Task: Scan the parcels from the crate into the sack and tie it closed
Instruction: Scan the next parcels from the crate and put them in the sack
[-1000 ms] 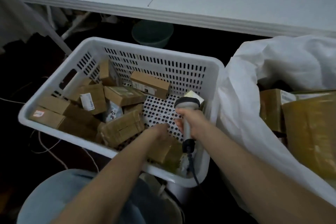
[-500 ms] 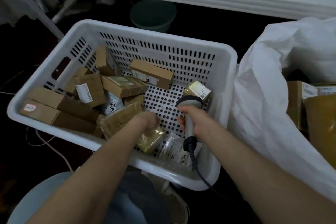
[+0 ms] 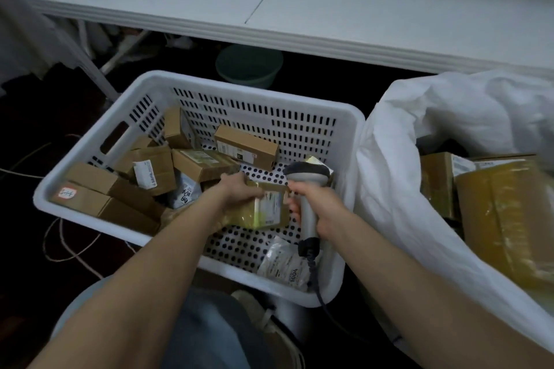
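Observation:
A white slotted crate (image 3: pixel 347 117) holds several brown cardboard parcels (image 3: pixel 245 147). My left hand (image 3: pixel 236 195) grips a small tape-wrapped parcel (image 3: pixel 266 210) with a white label, lifted above the crate floor. My right hand (image 3: pixel 317 207) grips the handle of a grey barcode scanner (image 3: pixel 307 177), whose head sits right beside the parcel. Its cable (image 3: pixel 317 287) hangs over the crate's near rim. To the right, the open white sack (image 3: pixel 398 189) holds several yellowish taped parcels (image 3: pixel 509 219).
A white plastic mailer (image 3: pixel 284 266) lies in the crate's near right corner. A white table (image 3: pixel 299 9) runs across the back, with a green basin (image 3: pixel 248 66) beneath it. Loose cords (image 3: pixel 60 246) lie on the dark floor at left. My knees and a shoe (image 3: pixel 269 323) are below.
My left hand has lifted the tape-wrapped parcel from the crate's near side and turned its label up beside the scanner. The right hand stayed on the scanner.

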The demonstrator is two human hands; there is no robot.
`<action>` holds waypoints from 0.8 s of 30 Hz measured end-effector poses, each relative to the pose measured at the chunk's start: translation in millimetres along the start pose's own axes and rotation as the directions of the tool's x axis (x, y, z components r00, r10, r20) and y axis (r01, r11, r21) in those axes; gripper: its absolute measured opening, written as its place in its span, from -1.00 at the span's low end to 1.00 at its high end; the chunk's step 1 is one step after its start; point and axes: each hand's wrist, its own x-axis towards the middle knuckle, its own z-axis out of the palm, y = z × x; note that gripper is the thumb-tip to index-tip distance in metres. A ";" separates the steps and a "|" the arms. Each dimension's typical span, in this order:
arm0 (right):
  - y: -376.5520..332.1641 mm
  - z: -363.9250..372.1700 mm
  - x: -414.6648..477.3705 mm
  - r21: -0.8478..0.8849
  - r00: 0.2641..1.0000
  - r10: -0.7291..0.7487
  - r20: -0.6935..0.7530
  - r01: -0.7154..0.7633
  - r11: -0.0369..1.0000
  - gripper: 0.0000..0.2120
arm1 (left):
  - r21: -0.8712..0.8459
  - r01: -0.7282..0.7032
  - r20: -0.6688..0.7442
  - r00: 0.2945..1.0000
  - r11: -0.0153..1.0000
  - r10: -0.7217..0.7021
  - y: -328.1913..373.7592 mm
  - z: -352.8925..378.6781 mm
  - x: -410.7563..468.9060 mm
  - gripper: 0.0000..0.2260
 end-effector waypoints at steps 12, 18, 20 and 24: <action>0.3 -30.4 -110.6 0.107 0.886 -0.463 -0.016 0.462 0.881 -0.79 | -0.905 -0.179 -0.089 0.967 0.385 0.239 26.3 -9.8 -140.6 -0.58; -12.0 -37.8 -145.0 0.139 0.832 -0.555 -0.018 0.552 0.822 -0.74 | -0.867 -0.276 -0.143 0.935 0.414 0.325 42.9 -2.5 -185.2 -0.71; -15.5 -41.4 -151.1 0.095 0.823 -0.565 -0.049 0.567 0.818 -0.73 | -0.819 -0.307 -0.142 0.927 0.485 0.348 46.1 -7.2 -194.9 -0.60; -21.6 -49.6 -157.2 0.078 0.805 -0.587 -0.086 0.592 0.802 -0.77 | -0.794 -0.302 -0.146 0.937 0.527 0.318 64.1 -17.4 -219.2 -0.69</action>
